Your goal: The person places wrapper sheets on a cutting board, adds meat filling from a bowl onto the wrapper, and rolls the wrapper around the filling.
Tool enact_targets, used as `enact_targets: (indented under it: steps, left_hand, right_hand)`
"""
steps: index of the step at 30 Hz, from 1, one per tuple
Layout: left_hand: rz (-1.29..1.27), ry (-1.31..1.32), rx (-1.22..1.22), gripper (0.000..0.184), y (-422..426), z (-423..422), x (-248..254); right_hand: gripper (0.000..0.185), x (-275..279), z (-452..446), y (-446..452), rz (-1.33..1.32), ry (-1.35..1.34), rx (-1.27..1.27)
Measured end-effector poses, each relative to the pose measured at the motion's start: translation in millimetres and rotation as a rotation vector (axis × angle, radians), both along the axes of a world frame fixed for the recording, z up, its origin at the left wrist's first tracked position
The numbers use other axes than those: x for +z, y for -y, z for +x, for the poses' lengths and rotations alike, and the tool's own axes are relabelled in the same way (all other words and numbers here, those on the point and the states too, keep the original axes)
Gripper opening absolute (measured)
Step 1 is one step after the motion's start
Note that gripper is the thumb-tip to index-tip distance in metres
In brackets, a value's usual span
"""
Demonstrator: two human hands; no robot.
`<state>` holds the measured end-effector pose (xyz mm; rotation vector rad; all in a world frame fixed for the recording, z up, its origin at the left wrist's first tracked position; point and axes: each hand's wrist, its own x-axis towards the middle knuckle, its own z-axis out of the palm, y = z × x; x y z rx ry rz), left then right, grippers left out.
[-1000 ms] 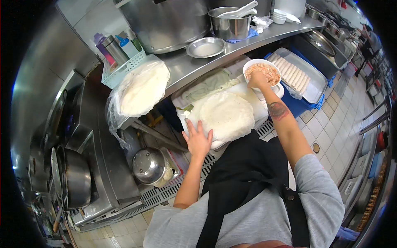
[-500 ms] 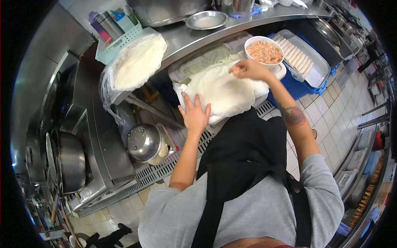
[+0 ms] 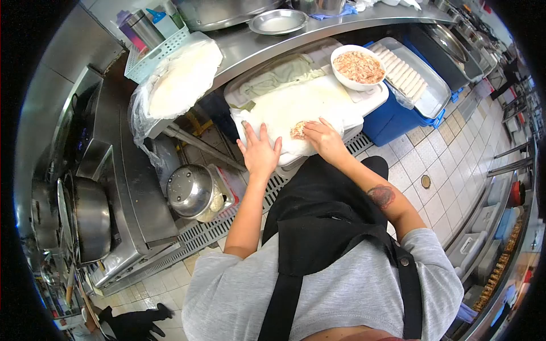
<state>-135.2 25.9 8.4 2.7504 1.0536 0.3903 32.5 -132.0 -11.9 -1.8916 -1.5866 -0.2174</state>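
Note:
A thin white wrapper sheet (image 3: 278, 111) lies flat on a white board. My left hand (image 3: 261, 154) rests with fingers spread at the sheet's left near edge. Close to the near side of the sheet, my right hand (image 3: 324, 139) has its fingers closed round a clump of orange-and-white shredded filling (image 3: 297, 131), which touches the sheet. Behind it to the right stands a white bowl (image 3: 369, 87) full of the same filling.
Several finished rolls (image 3: 401, 74) lie in rows on a metal tray (image 3: 435, 96) over a blue box (image 3: 392, 113). A stack of sheets (image 3: 185, 77) in plastic sits on the counter at left. Behind are a metal dish (image 3: 278, 21) and a teal basket (image 3: 151, 59).
My right hand has come down from beside the bowl to the near part of the sheet, with the filling clump. My left hand stays at the left edge.

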Motion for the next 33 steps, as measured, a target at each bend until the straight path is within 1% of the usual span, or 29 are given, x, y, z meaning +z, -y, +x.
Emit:
enact_targets:
  steps: [1,4,7,10,12,15,18,21,22,25,29,31,33]
  left_hand:
    - [-0.001,-0.003,-0.001,0.071,-0.4,0.5,1.2]
    - [-0.016,0.005,0.002,0.071,-1.7,1.2,-2.6]
    - [-0.023,0.016,-0.001,0.071,-1.8,1.0,-1.7]
    - [-0.001,0.018,0.000,0.070,-1.4,1.5,-1.4]
    - [0.010,0.022,0.001,0.070,-1.0,1.3,-2.1]
    - [0.021,0.029,-0.006,0.070,-1.2,1.2,-3.9]
    - [0.026,0.046,-0.006,0.070,-3.1,0.3,-4.3]
    - [0.038,0.069,-0.010,0.070,-2.0,0.2,-5.3]
    - [0.038,0.072,-0.012,0.070,-2.1,0.2,-5.6]
    - [0.041,0.079,-0.019,0.070,-2.6,-0.6,-6.8]
    - [0.055,0.072,-0.016,0.070,-2.7,-0.6,-9.0]
    - [0.055,0.072,-0.013,0.070,-3.1,0.4,-8.9]
    - [0.051,0.083,-0.014,0.071,-4.0,0.7,-10.3]
  right_hand:
    - [0.031,1.2,4.1,-3.4,0.010,-0.073,0.020]
    - [0.034,27.0,10.4,-10.3,-0.143,-0.287,-0.039]
    - [0.042,52.5,31.2,-11.2,0.018,-0.263,-0.001]
    - [0.050,62.8,89.2,-8.8,0.070,-0.114,-0.154]
    - [0.047,79.4,121.8,-3.7,0.020,-0.047,-0.357]
    - [0.046,66.6,177.3,-1.7,-0.195,0.085,-0.510]
    - [0.043,55.0,205.6,-5.9,-0.369,0.099,-0.479]
    - [0.031,44.3,219.4,-27.8,-0.484,0.084,-0.526]
    - [0.030,41.2,222.8,-29.4,-0.498,0.184,-0.476]
    - [0.029,34.4,229.1,-36.9,-0.531,0.191,-0.485]
    - [0.025,37.5,227.8,-33.3,-0.486,0.168,-0.472]
    - [0.027,42.5,222.0,-27.8,-0.419,0.156,-0.489]
    - [0.030,61.6,206.4,-22.0,-0.331,0.097,-0.501]
